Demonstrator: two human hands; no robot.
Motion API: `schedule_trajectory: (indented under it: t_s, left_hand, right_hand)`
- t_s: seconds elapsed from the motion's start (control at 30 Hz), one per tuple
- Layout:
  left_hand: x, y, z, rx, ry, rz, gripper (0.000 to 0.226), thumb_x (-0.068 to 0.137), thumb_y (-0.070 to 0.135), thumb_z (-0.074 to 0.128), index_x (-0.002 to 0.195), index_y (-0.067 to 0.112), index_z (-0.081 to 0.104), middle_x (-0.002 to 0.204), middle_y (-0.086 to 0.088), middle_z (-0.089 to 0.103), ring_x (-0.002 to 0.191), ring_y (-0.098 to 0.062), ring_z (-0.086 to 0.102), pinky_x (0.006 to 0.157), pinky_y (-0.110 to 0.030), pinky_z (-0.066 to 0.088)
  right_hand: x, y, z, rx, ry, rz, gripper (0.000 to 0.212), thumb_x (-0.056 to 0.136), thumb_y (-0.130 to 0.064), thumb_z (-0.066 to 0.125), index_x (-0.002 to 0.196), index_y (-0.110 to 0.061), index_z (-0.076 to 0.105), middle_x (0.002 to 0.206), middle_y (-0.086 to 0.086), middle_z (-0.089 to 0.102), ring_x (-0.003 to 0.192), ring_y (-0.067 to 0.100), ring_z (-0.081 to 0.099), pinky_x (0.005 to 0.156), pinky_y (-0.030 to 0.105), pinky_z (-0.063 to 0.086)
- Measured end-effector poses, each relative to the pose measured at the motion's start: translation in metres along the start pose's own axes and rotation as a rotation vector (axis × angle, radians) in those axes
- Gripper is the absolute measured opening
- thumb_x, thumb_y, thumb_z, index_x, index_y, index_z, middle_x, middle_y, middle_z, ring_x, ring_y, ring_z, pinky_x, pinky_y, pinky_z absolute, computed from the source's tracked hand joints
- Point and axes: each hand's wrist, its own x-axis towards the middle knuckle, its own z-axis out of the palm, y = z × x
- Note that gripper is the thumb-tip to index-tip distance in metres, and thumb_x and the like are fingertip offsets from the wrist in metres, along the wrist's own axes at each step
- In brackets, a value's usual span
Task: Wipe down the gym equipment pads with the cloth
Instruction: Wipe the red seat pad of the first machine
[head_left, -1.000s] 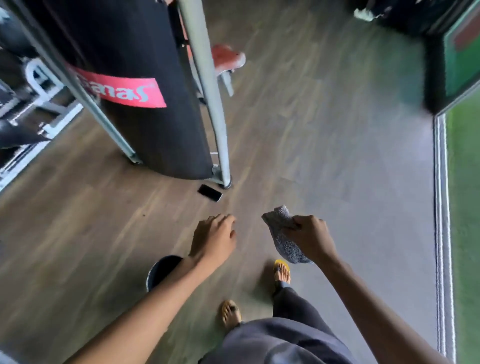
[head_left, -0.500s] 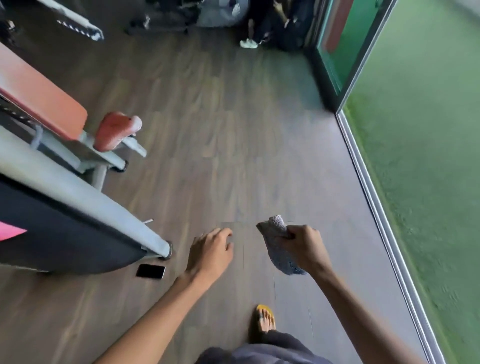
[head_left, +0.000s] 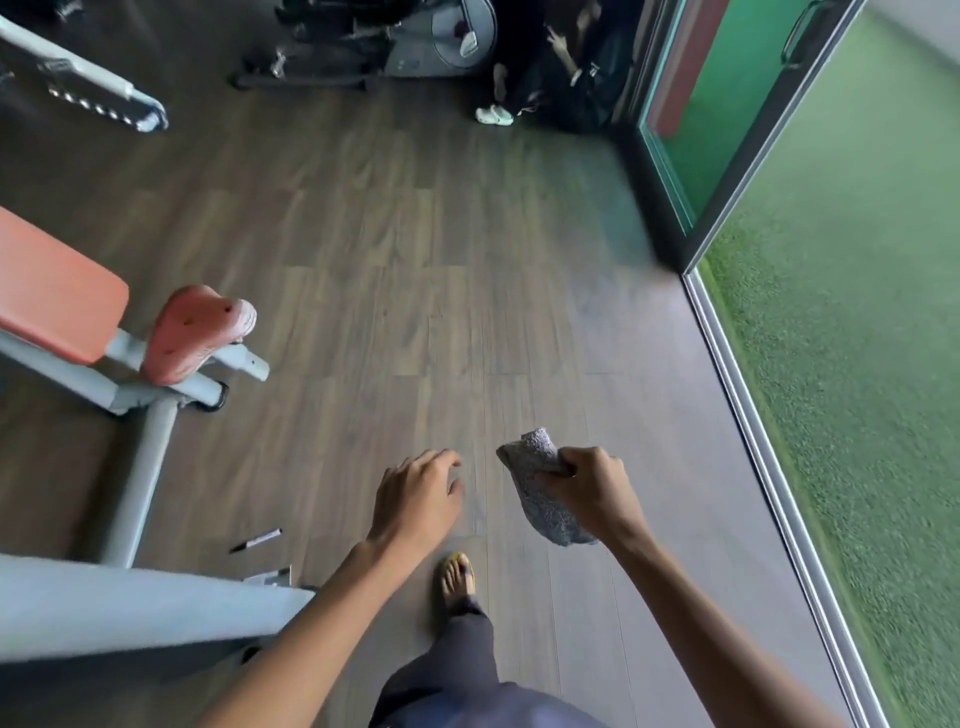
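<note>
Over dark wood-plank gym floor (head_left: 415, 260), swinging away from the black bag, bringing orange vinyl bench pads (head_left: 57, 291) into view, likely next for wiping. Gripping the bunched grey cloth (head_left: 540, 499) in the right hand (head_left: 592, 488), well apart from them; carrying the left hand (head_left: 415, 499) loosely open, empty.

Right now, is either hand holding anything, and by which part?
The right hand grips the grey cloth near its upper end, the rest hanging below; the left hand holds nothing.
</note>
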Motion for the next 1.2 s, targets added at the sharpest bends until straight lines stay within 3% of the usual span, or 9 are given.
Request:
schedule_trajectory:
  t_s: [0.23,0.37,0.6,0.7,0.93,1.0,1.07,1.1,1.2]
  left_hand:
    - [0.15,-0.034,-0.062,-0.021,0.012,-0.004,0.028,0.095,0.024,0.055,0.122,0.022,0.063,0.124,0.004,0.067,0.109,-0.022,0.062,0.088,-0.031,0.045]
    - [0.228,-0.064,-0.09,-0.036,0.046,-0.079,0.026,0.094,0.024,0.056,0.118,0.022,0.066,0.122,0.006,0.068,0.107,-0.021,0.064,0.085,-0.03,0.05]
    - [0.368,-0.133,-0.131,-0.114,0.163,-0.357,0.021,0.09,0.025,0.06,0.109,0.022,0.068,0.112,0.003,0.072,0.103,-0.024,0.066,0.082,-0.033,0.049]
    - [0.414,-0.167,-0.152,-0.159,0.22,-0.509,0.024,0.091,0.026,0.059,0.113,0.023,0.066,0.115,0.003,0.071,0.106,-0.023,0.066,0.086,-0.033,0.05]
    - [0.464,-0.246,-0.187,-0.245,0.311,-0.848,0.034,0.096,0.028,0.053,0.129,0.022,0.06,0.125,0.0,0.067,0.112,-0.02,0.063,0.094,-0.032,0.046]
    - [0.474,-0.275,-0.186,-0.242,0.324,-0.94,0.035,0.096,0.03,0.053,0.13,0.024,0.058,0.125,0.0,0.066,0.112,-0.021,0.063,0.093,-0.031,0.046]
    - [0.486,-0.309,-0.186,-0.267,0.328,-1.009,0.035,0.096,0.03,0.052,0.129,0.024,0.059,0.124,0.001,0.066,0.112,-0.022,0.062,0.093,-0.032,0.046]
    - [0.493,-0.327,-0.185,-0.286,0.332,-1.039,0.034,0.096,0.029,0.052,0.129,0.024,0.059,0.124,0.0,0.066,0.113,-0.023,0.062,0.093,-0.032,0.046]
    - [0.519,-0.391,-0.178,-0.339,0.33,-1.081,0.033,0.095,0.027,0.054,0.127,0.021,0.059,0.123,-0.002,0.066,0.113,-0.024,0.062,0.093,-0.034,0.048]
  right_hand:
    - [0.142,-0.09,0.004,0.021,0.001,-0.018,0.046,0.079,-0.017,0.07,0.054,-0.014,0.032,0.052,-0.001,0.031,0.06,0.018,0.027,0.049,0.032,0.024]
    - [0.228,-0.143,0.018,0.024,-0.049,-0.076,0.047,0.079,-0.018,0.071,0.053,-0.015,0.032,0.053,-0.003,0.029,0.061,0.016,0.023,0.043,0.023,0.025]
    - [0.412,-0.248,0.065,-0.024,-0.237,-0.299,0.048,0.082,-0.02,0.073,0.053,-0.019,0.035,0.05,-0.001,0.029,0.073,0.017,0.023,0.047,0.024,0.027]
    - [0.484,-0.308,0.094,-0.09,-0.35,-0.423,0.05,0.081,-0.02,0.075,0.052,-0.021,0.034,0.05,0.002,0.026,0.077,0.022,0.023,0.058,0.035,0.027]
    - [0.58,-0.443,0.185,-0.233,-0.637,-0.721,0.045,0.083,-0.022,0.077,0.057,-0.014,0.041,0.051,0.004,0.028,0.075,0.027,0.023,0.055,0.033,0.023]
    - [0.594,-0.475,0.22,-0.251,-0.703,-0.788,0.039,0.084,-0.021,0.076,0.061,-0.012,0.045,0.051,0.005,0.028,0.078,0.025,0.021,0.053,0.028,0.031]
    - [0.608,-0.501,0.262,-0.268,-0.756,-0.819,0.036,0.084,-0.022,0.076,0.063,-0.009,0.051,0.052,0.008,0.035,0.078,0.017,0.025,0.052,0.028,0.031]
    - [0.615,-0.514,0.284,-0.28,-0.776,-0.815,0.033,0.084,-0.023,0.076,0.065,-0.007,0.055,0.056,0.014,0.044,0.072,0.032,0.028,0.054,0.032,0.028]
    - [0.638,-0.546,0.349,-0.322,-0.797,-0.829,0.026,0.085,-0.025,0.075,0.074,-0.004,0.065,0.076,0.024,0.063,0.068,0.036,0.05,0.058,0.033,0.026]
